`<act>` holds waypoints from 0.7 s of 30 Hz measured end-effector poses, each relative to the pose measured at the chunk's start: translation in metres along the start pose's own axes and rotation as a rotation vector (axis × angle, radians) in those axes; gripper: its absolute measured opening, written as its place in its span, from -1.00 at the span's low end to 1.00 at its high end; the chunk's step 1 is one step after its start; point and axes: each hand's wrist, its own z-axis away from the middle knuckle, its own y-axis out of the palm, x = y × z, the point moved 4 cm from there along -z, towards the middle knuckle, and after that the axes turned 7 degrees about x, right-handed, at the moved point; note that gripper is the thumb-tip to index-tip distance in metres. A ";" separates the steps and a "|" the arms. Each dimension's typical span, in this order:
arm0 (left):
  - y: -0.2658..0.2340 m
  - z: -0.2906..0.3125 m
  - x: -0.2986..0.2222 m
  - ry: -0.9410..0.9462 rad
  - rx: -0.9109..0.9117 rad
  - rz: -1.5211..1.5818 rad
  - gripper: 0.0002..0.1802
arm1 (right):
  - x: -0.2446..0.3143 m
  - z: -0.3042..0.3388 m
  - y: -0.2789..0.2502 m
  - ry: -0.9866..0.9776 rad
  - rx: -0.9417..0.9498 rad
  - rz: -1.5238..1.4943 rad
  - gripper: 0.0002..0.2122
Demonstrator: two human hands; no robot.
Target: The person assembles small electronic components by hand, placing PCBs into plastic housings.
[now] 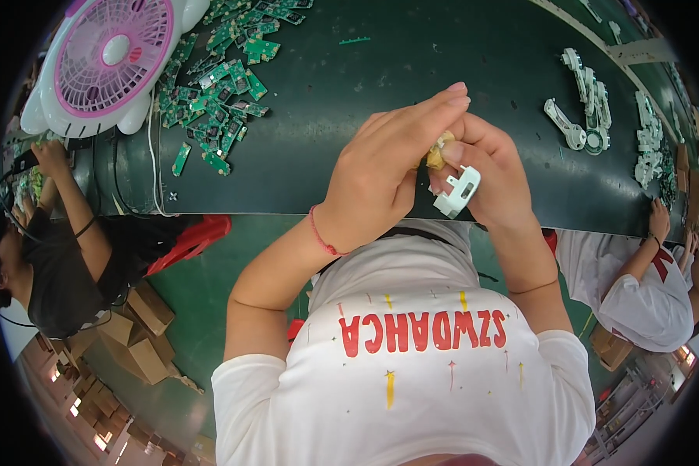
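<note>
My two hands meet in front of me above the near edge of the bench. My right hand (499,169) is closed round a small white plastic part (458,193) with a dark slot, which sticks out below its thumb. A yellowish crumpled bit (439,152) shows between the hands; whether it is a finger cover or a loose piece I cannot tell. My left hand (377,167) leans in against the right, its long fingers straight and pressed together. Its thumb side is partly hidden, so what it grips cannot be made out.
A dark green bench (303,132) spans the view. Green circuit boards (221,109) lie piled at left beside a white-and-pink fan (115,58). White plastic parts (590,101) rest at right, with more (648,140) beyond. Co-workers sit on either side; cardboard boxes (136,342) stand on the floor.
</note>
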 end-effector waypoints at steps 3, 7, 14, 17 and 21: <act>0.001 0.000 -0.001 0.036 0.010 -0.064 -0.34 | 0.003 0.001 0.000 -0.018 0.016 -0.020 -0.88; 0.001 0.000 0.001 0.059 -0.026 -0.076 -0.34 | 0.007 -0.002 0.002 -0.028 -0.007 0.043 -0.87; -0.011 -0.001 0.025 -0.265 -0.117 -0.013 -0.29 | 0.024 -0.002 -0.009 -0.470 -0.172 0.775 -0.95; 0.019 0.025 0.037 -0.809 0.156 0.975 -0.56 | 0.033 0.001 -0.001 -0.714 -0.242 1.111 -0.93; 0.043 0.032 0.030 -0.900 0.277 1.592 -0.61 | 0.038 0.002 0.011 -0.995 -0.089 1.253 -0.92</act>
